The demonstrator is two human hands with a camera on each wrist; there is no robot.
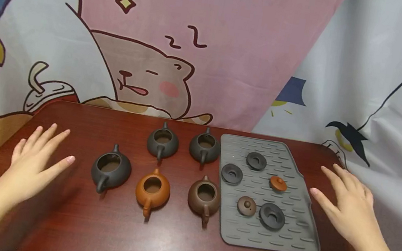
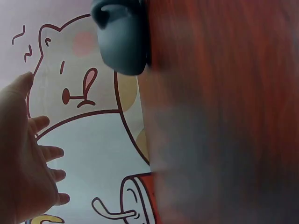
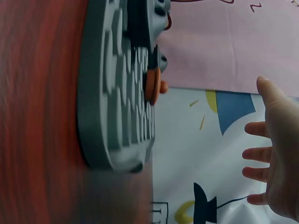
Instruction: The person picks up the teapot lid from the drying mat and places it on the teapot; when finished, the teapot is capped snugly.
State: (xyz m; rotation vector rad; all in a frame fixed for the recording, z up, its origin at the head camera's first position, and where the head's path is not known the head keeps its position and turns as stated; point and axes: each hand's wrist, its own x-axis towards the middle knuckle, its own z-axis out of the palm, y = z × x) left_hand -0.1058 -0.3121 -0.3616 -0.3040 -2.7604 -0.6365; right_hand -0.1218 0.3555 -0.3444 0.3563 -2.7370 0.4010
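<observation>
My left hand [image 1: 32, 160] hovers at the table's left side, fingers spread and holding nothing. Nearest to it is a dark grey teapot [image 1: 120, 170], lidless, which also shows at the top of the left wrist view. Two more dark teapots, one [image 1: 162, 142] left of the other [image 1: 204, 147], stand at the back. In front of them are an orange teapot [image 1: 160, 193] and a brown teapot [image 1: 195, 199], both without lids. Past the grey mat [image 1: 247, 233], my right hand [image 1: 350, 206] is held with fingers extended, nothing in it. The orange lid [image 1: 278, 183] is the closest lid to it.
Also on the mat lie a brown lid [image 1: 246, 206] and three dark lids, the largest-looking one [image 1: 272, 216] near the front. The reddish-brown table [image 1: 109, 234] ends at a cartoon-printed curtain [image 1: 235, 60] behind and to the sides.
</observation>
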